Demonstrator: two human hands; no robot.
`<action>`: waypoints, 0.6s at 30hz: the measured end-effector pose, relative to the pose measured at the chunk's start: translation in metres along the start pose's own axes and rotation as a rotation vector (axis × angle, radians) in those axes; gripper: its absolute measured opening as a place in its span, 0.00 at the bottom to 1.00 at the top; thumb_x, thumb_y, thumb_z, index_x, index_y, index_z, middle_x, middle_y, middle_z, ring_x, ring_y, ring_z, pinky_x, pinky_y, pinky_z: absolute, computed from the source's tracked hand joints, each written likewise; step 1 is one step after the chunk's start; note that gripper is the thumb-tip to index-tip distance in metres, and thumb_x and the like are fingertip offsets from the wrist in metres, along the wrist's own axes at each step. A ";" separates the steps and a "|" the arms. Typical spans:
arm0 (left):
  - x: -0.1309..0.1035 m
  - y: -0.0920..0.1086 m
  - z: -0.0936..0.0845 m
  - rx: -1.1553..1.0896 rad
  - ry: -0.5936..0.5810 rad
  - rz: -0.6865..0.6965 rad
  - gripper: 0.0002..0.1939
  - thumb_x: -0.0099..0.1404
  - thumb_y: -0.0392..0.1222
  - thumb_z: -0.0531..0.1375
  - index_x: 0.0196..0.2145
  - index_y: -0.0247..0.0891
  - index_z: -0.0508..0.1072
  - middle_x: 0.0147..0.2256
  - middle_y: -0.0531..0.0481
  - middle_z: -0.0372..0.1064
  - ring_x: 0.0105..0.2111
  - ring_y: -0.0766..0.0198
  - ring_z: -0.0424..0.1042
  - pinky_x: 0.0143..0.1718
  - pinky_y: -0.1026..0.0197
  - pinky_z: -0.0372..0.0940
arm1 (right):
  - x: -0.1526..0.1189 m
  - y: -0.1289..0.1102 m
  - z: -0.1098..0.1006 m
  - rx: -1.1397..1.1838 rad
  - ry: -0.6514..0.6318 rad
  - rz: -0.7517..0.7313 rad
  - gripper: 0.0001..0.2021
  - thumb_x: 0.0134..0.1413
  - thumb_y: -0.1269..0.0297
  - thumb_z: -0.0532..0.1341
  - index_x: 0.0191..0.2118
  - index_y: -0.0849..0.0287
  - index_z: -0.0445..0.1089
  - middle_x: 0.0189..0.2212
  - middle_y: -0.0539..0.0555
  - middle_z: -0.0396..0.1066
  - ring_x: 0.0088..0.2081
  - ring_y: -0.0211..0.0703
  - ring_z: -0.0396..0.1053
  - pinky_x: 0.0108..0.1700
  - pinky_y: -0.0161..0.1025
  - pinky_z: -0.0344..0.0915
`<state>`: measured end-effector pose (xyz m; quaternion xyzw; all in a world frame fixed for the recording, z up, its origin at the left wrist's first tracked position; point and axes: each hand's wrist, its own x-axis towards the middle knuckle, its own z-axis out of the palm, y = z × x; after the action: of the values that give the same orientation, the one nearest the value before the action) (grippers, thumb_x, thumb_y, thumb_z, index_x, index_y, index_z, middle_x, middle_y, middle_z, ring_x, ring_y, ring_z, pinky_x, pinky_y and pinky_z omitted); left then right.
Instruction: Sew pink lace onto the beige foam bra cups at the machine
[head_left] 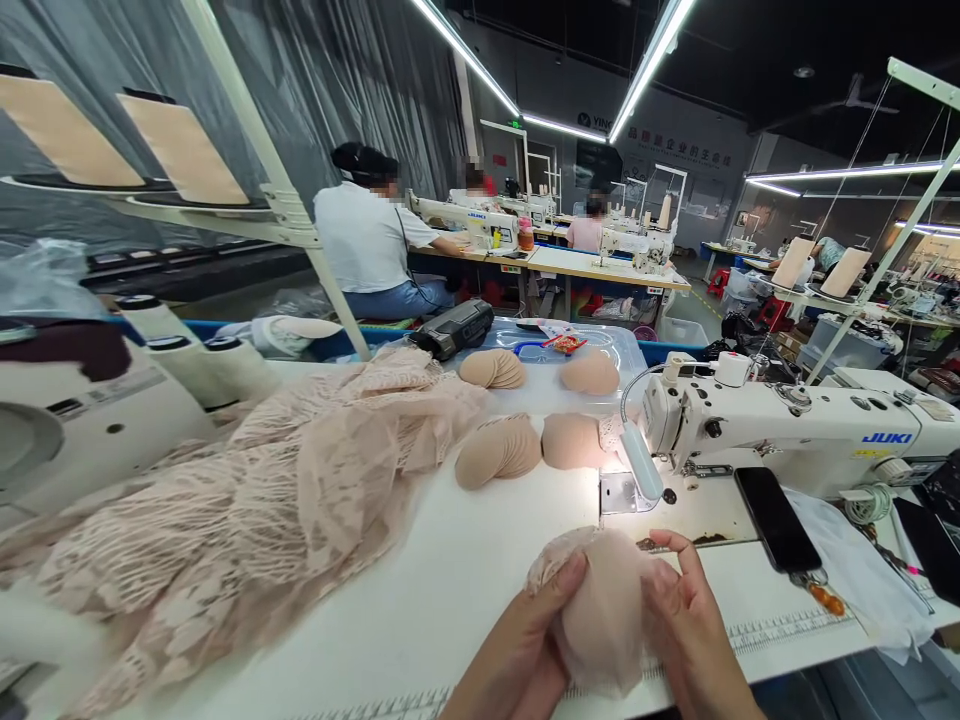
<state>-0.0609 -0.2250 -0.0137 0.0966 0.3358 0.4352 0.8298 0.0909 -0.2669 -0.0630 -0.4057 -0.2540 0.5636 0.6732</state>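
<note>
Between my hands, above the front of the white table, is a beige bra cup (604,610) with thin lace and mesh fabric around it. My left hand (536,630) grips its left side, thumb on top and fingers underneath. On the right edge, my right hand (686,610) pinches the fabric, with the index finger raised and bent. Just beyond lie a stack of beige cups (499,452) and another cup (571,441) beside the sewing machine (780,425). Farther back are a second stack (493,369) and more cups (590,372).
Pale pink lace fabric (300,480) is heaped across the left of the table (405,610). A black phone (778,520) with an orange key charm lies right of my hands, near white cloth (862,570). Ahead, a person in a white shirt (367,235) sits at another machine.
</note>
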 end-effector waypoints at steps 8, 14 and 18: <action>0.007 -0.001 -0.001 0.025 0.025 0.076 0.18 0.57 0.40 0.76 0.45 0.35 0.81 0.45 0.42 0.81 0.46 0.48 0.80 0.51 0.52 0.77 | 0.001 0.008 -0.003 -0.036 -0.012 0.000 0.38 0.42 0.49 0.80 0.56 0.51 0.64 0.32 0.50 0.78 0.33 0.47 0.75 0.38 0.40 0.67; 0.007 0.000 0.000 0.054 0.030 0.091 0.19 0.56 0.42 0.76 0.44 0.35 0.81 0.42 0.43 0.81 0.45 0.48 0.80 0.50 0.52 0.76 | 0.003 0.010 -0.006 -0.047 -0.038 0.010 0.36 0.44 0.49 0.79 0.55 0.52 0.64 0.29 0.49 0.78 0.30 0.44 0.73 0.35 0.37 0.64; 0.009 -0.001 0.002 0.039 0.036 0.102 0.17 0.56 0.42 0.76 0.42 0.36 0.81 0.41 0.45 0.80 0.40 0.55 0.80 0.49 0.55 0.76 | 0.003 0.011 -0.006 -0.045 -0.011 -0.006 0.36 0.43 0.49 0.79 0.55 0.52 0.66 0.29 0.49 0.78 0.29 0.45 0.73 0.34 0.38 0.65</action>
<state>-0.0551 -0.2183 -0.0172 0.1218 0.3534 0.4721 0.7984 0.0901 -0.2649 -0.0761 -0.4171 -0.2714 0.5580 0.6641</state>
